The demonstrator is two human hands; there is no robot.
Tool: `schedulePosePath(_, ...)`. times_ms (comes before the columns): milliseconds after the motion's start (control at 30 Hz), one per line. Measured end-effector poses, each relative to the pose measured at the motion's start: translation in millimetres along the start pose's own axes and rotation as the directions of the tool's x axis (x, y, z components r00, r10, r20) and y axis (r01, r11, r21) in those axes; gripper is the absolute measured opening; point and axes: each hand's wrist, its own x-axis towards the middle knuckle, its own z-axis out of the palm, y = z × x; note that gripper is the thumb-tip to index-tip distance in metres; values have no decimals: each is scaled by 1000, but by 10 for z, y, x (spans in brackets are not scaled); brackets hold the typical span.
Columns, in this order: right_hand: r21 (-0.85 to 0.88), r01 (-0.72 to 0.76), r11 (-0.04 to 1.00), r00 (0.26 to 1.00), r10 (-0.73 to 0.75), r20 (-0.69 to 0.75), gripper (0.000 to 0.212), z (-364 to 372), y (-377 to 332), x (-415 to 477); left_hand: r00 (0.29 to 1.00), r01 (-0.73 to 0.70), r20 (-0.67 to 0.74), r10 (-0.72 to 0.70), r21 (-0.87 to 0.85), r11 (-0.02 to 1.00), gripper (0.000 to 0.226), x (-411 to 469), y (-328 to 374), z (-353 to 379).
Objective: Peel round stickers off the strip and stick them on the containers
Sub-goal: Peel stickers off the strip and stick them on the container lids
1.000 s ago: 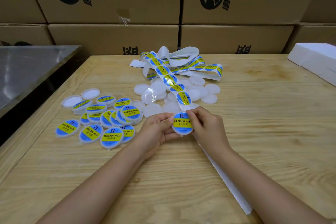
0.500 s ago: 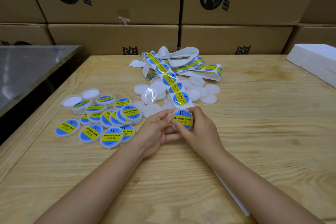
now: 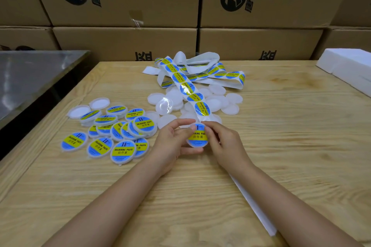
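Near the middle of the bench (image 3: 291, 136), both hands meet on one round white container (image 3: 197, 142). It carries a blue and yellow sticker (image 3: 197, 135) reading "SOLDERING PASTE". The left hand (image 3: 170, 142) cups the container from 9 o'clock, its fingers (image 3: 184, 122) curled over the top edge and the thumb on the sticker's left rim. The right hand (image 3: 222, 142) grips it from 3 o'clock, fingers bent round the right edge and the thumb lying on the sticker.

From the container's 12 o'clock edge, the sticker strip (image 3: 192, 94) runs away to a loose tangle at the far side of the bench. It passes over a scatter of plain containers (image 3: 220, 104). Bare white backing paper (image 3: 253, 206) trails from beneath the right forearm toward 5 o'clock.

At 9 o'clock from the hands lies a heap of labelled containers (image 3: 120, 134), some overlapping. A white foam block (image 3: 347, 66) sits at 2 o'clock, a metal surface (image 3: 30, 74) at 10 o'clock, and stacked cardboard boxes (image 3: 124, 42) stand behind the bench.
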Motion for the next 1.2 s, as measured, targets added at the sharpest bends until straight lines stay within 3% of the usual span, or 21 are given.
schedulePosePath(233, -46, 11, 999, 998, -8, 61, 20, 30, -24, -13, 989, -13, -147, 31, 122, 992, 7, 3, -38, 57)
schedulePosePath(433, 32, 10, 999, 988, -15, 155, 38, 35, -19, -33, 972, -22, -226, 58, 157, 987, 14, 15, -49, 82)
schedulePosePath(533, 64, -51, 997, 986, 40, 161, 65, 38, -4, -30, 949, -107, -264, 173, 247, 963, 11, 0, -56, 49)
schedulePosePath(600, 97, -108, 989, 994, 104, 38, 64, 31, -2, -13, 890, -215, -330, 313, 303, 929, 8, 6, -14, -16)
schedulePosePath(667, 85, -152, 985, 980, 161, -118, 52, -5, 11, 19, 769, -322, -334, 545, 535, 781, 10, 29, 44, -140)
schedulePosePath(733, -2, -201, 980, 961, 197, -193, 49, -54, 49, 46, 662, -335, -208, 720, 777, 532, 15, 34, 96, -253)
schedulePosePath(800, -84, -228, 970, 955, 206, -211, 51, -99, 91, 59, 602, -299, -42, 797, 914, 274, 18, 40, 115, -344)
schedulePosePath(867, -163, -254, 953, 958, 225, -180, 59, -118, 121, 65, 585, -239, 54, 809, 965, 108, 19, 52, 117, -409)
schedulePosePath(1000, -376, -386, 842, 920, 384, -83, 80, -94, 191, 68, 588, -105, 26, 808, 994, 45, 20, 84, 171, -524)
schedulePosePath(1200, -446, -391, 805, 907, 419, -39, 68, -100, 199, 67, 642, 153, -119, 758, 988, 26, 18, 140, 149, -611)
